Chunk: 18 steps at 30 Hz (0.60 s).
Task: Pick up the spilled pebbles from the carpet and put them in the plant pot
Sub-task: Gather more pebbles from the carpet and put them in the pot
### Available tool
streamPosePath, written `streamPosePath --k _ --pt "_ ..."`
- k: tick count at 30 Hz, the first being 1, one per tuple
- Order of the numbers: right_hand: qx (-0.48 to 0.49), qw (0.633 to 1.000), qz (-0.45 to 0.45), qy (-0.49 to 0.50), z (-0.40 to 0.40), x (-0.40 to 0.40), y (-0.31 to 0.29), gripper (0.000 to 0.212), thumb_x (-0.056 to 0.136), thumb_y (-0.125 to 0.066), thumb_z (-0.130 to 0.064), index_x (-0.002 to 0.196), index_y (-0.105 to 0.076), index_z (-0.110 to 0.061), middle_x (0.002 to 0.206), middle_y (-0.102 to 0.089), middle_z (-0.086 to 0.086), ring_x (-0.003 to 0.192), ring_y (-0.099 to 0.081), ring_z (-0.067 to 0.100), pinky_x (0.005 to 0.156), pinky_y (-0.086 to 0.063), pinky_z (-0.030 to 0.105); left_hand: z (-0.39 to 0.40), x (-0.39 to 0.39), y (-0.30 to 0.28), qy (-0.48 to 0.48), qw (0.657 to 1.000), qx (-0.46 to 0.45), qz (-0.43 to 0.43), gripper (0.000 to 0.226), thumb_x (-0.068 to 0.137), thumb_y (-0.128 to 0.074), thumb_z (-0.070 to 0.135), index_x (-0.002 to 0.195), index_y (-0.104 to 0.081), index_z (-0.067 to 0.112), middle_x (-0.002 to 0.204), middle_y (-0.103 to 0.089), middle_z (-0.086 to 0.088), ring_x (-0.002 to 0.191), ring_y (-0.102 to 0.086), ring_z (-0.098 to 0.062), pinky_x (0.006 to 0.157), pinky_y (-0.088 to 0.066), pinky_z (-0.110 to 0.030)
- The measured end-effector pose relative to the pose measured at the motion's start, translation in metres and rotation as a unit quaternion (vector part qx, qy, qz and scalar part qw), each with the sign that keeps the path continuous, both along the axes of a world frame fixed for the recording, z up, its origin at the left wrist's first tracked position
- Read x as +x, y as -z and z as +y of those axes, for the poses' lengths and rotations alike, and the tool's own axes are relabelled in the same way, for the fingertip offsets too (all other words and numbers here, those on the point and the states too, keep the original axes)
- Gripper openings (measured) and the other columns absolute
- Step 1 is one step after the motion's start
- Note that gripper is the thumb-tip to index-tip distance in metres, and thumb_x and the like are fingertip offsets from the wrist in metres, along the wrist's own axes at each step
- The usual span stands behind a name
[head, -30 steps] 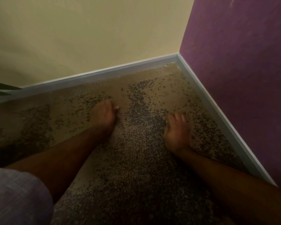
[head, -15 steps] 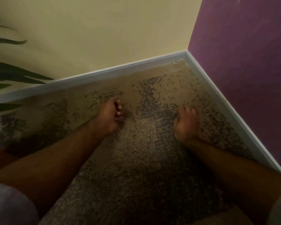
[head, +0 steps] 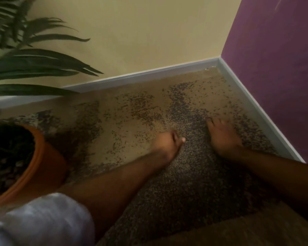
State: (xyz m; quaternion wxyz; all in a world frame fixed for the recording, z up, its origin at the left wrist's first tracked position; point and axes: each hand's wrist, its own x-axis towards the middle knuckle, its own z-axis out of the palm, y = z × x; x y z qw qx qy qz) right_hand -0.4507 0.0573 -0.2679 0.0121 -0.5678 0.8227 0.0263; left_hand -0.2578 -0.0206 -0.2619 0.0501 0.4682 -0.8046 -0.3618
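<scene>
Small dark pebbles [head: 183,110] lie scattered over the tan carpet [head: 100,142] in the room corner, densest between and below my hands. My left hand [head: 167,144] rests on the carpet with its fingers curled in, thumb sticking out; whether pebbles are inside it is hidden. My right hand [head: 222,137] lies palm down on the pebbles, fingers spread slightly toward the wall. The orange plant pot [head: 43,167] stands at the left edge, well left of my left hand, with dark fill inside.
Green palm leaves [head: 39,63] hang over the upper left. A pale skirting board [head: 140,75] runs along the yellow wall and the purple wall [head: 274,68] at right. My grey sleeve [head: 41,221] fills the lower left.
The view has swung left, bringing the pot and more leaves into sight. Both hands have stayed on the pebbles, and the left hand's fingers have curled further in.
</scene>
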Motion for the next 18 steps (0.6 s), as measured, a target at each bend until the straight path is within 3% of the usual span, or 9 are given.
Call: streamPosePath --k 2,5,10,14,16,18 --pt "0.002 1.000 -0.003 -0.015 0.008 -0.001 -0.001 0.036 0.091 -0.033 -0.009 0.123 -0.048 -0.013 0.125 -0.046 0.012 0.115 -0.042 0.027 0.099 -0.035 0.038 0.011 -0.001 0.008 0.015 0.994 -0.090 -0.061 0.033 0.086 -0.055 0.055 0.098 -0.049 0.025 0.084 -0.065 0.004 0.074 -0.060 -0.019 0.064 -0.051 -0.033" --pt "0.004 1.000 -0.022 -0.009 0.013 -0.001 -0.003 0.034 0.093 -0.033 -0.008 0.122 -0.050 -0.010 0.129 -0.047 0.014 0.120 -0.042 0.028 0.103 -0.035 0.038 0.021 0.003 0.014 0.059 0.982 -0.162 -0.077 0.035 0.091 -0.046 0.055 0.109 -0.041 0.025 0.088 -0.063 0.000 0.075 -0.058 -0.021 0.065 -0.052 -0.036" --pt "0.003 0.997 -0.072 0.011 0.014 -0.013 -0.006 0.031 0.092 -0.040 -0.005 0.119 -0.055 -0.006 0.127 -0.052 0.017 0.117 -0.048 0.030 0.102 -0.038 0.036 0.008 -0.001 0.010 0.012 0.995 -0.076 -0.059 0.023 0.097 -0.032 0.042 0.107 -0.043 0.025 0.090 -0.066 -0.003 0.072 -0.057 -0.017 0.063 -0.047 -0.033" --pt "-0.015 0.991 -0.113 0.067 0.009 -0.015 -0.007 0.027 0.089 -0.043 0.000 0.108 -0.060 -0.003 0.118 -0.060 0.022 0.109 -0.056 0.034 0.096 -0.042 0.035 -0.001 0.000 0.007 -0.010 0.997 -0.042 -0.061 0.020 0.097 -0.039 0.038 0.105 -0.050 0.023 0.090 -0.065 0.002 0.077 -0.060 -0.017 0.065 -0.048 -0.032" --pt "-0.058 0.974 -0.187 0.117 0.007 -0.015 -0.009 0.021 0.083 -0.048 0.007 0.094 -0.065 0.002 0.101 -0.065 0.018 0.094 -0.058 0.029 0.081 -0.044 0.026 -0.003 0.004 0.004 -0.026 0.999 0.005 -0.020 0.023 0.096 -0.043 0.039 0.104 -0.053 0.020 0.092 -0.068 -0.001 0.081 -0.064 -0.021 0.071 -0.055 -0.037" --pt "-0.126 0.918 -0.333 0.176 0.007 -0.015 -0.011 0.013 0.081 -0.055 0.012 0.079 -0.066 0.004 0.087 -0.062 0.012 0.080 -0.055 0.022 0.068 -0.042 0.018 -0.007 0.011 0.000 -0.047 0.995 0.078 0.051 0.023 0.096 -0.045 0.040 0.094 -0.055 0.019 0.090 -0.070 -0.005 0.080 -0.066 -0.025 0.073 -0.057 -0.040"
